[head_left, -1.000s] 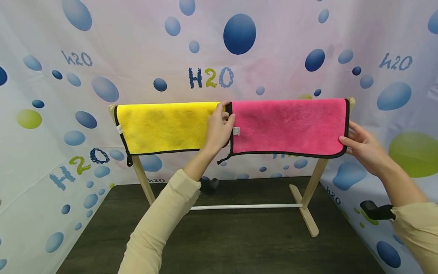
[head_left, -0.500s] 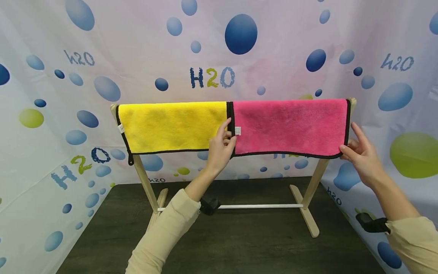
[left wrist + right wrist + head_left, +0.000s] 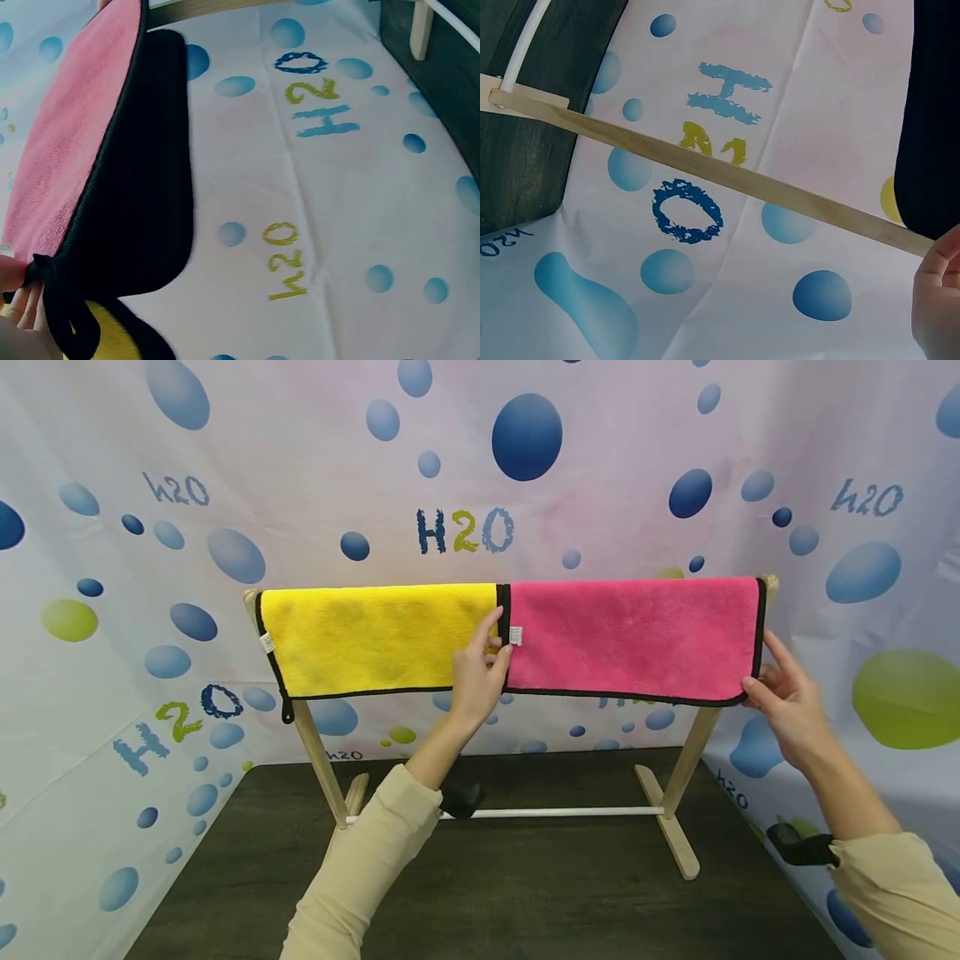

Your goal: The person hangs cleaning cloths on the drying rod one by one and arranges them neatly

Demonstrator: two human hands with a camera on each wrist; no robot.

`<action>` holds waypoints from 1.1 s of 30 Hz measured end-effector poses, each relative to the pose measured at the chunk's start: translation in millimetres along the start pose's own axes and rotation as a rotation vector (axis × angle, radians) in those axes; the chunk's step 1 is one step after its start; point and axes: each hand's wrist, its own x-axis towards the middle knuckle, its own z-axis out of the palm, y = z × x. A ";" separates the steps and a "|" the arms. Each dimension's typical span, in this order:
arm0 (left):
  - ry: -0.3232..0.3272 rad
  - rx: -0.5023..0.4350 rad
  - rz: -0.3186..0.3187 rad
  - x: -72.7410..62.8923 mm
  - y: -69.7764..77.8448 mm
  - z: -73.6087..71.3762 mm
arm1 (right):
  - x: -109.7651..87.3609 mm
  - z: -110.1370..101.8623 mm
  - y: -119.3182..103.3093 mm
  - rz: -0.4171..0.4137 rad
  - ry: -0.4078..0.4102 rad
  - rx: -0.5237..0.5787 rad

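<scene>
A pink towel (image 3: 637, 639) with black edging hangs folded over the top of a wooden rack. Beside it on the left hangs a yellow towel (image 3: 367, 639), also edged in black. My left hand (image 3: 480, 681) pinches the pink towel's left edge, thumb in front below the white label (image 3: 516, 636). In the left wrist view, that thumb and fingers hold the edge by a black loop (image 3: 71, 319), and the towel's dark rear layer (image 3: 142, 165) shows behind. My right hand (image 3: 791, 706) pinches the lower right edge, its thumb in front and other fingers partly behind.
The rack's wooden legs (image 3: 690, 756) stand on feet on a dark wood-grain table (image 3: 562, 893). A white crossbar (image 3: 570, 812) joins them low down. A curtain (image 3: 600, 443) printed with bubbles and H2O lettering hangs behind and at the sides.
My left hand has come down from the top of the rack to the pink towel's left edge, and the label there has lifted slightly. The right hand stays at the lower right edge.
</scene>
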 end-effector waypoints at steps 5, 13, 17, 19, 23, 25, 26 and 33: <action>-0.020 0.024 0.016 -13.2 -7.2 5.1 | -1.7 -0.6 5.9 -0.010 0.071 -0.110; -0.045 0.039 0.028 -23.3 -12.2 10.0 | -5.0 1.0 11.8 -0.055 0.154 -0.221; -0.049 0.049 0.048 -27.5 -15.4 9.5 | -6.9 1.6 15.1 -0.054 0.174 -0.283; -0.054 0.060 0.048 -31.5 -17.5 8.4 | -8.9 2.2 17.1 -0.046 0.186 -0.346; -0.077 0.090 0.031 -43.3 -22.4 4.6 | -15.0 4.7 22.1 -0.041 0.177 -0.476; -0.089 0.110 0.036 -50.4 -25.6 2.5 | -18.7 6.2 24.9 -0.044 0.160 -0.490; -0.092 0.112 0.041 -54.0 -27.1 1.6 | -21.0 6.8 26.1 -0.042 0.145 -0.491; -0.095 0.080 0.057 -76.1 -38.9 -2.9 | -41.8 13.5 35.1 0.018 0.045 -0.500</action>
